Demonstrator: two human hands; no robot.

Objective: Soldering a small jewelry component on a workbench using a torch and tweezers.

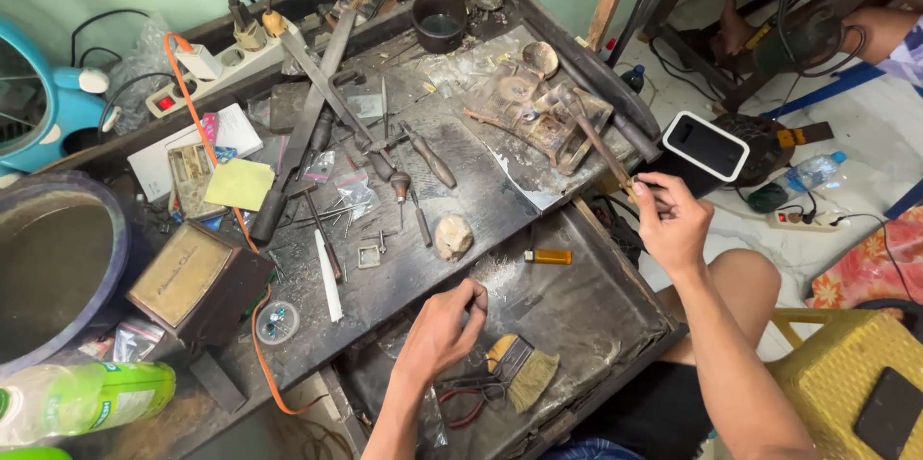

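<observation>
we see the left hand over the open drawer below the tabletop; its fingers are pressed together at the tips, thumb to forefinger, pinching something too small for us to make out. just below and to the right of this hand a flat brush with pale bristles lies on the drawer floor, and red-handled pliers lie beside it, near the wrist. an orange lighter lies at the drawer's back edge, well apart from the hand.

the right hand is raised at the right end of the tabletop. its fingers close around the near end of a thin rod-like tool, whose far end points up and left towards a scorched wooden block. we cannot tell what kind of tool it is. a white-framed black device stands just beyond this hand.

elsewhere on the tabletop: a pale rounded stone near the front edge, a wooden-handled tool mid-surface, a small dark pot at the back, a brown box at the left, a white power strip at the back left. a green bottle lies at the lower left corner. a yellow stool sits by the person's right forearm.
</observation>
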